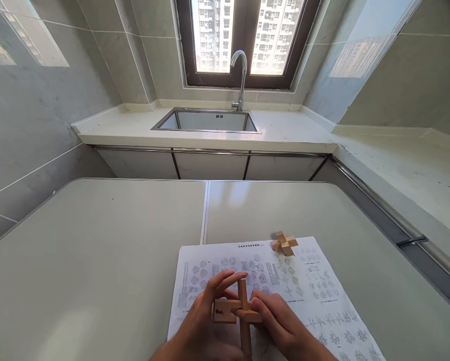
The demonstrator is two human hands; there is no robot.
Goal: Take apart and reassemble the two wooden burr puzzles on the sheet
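Both hands are closed around a partly interlocked wooden burr puzzle [244,328], held above a printed sheet. My left hand [200,321] has its fingers bent round the left and top of it, the index finger reaching over the upright stick. A flat wooden block with a dark mark [224,312] juts out to the left of that stick. My right hand [279,321] pinches the right end of a crosswise stick between thumb and fingers. Under the hands lies the paper sheet [303,293], covered with small puzzle diagrams. The lower parts of both hands are cut off or hidden.
A small star-shaped wooden puzzle [284,244] rests on the sheet's top right part. The pale table [116,250] has a seam down its middle. Beyond it are a counter with a sink [206,120], a faucet [242,75] and a window. A side counter [409,160] runs along the right.
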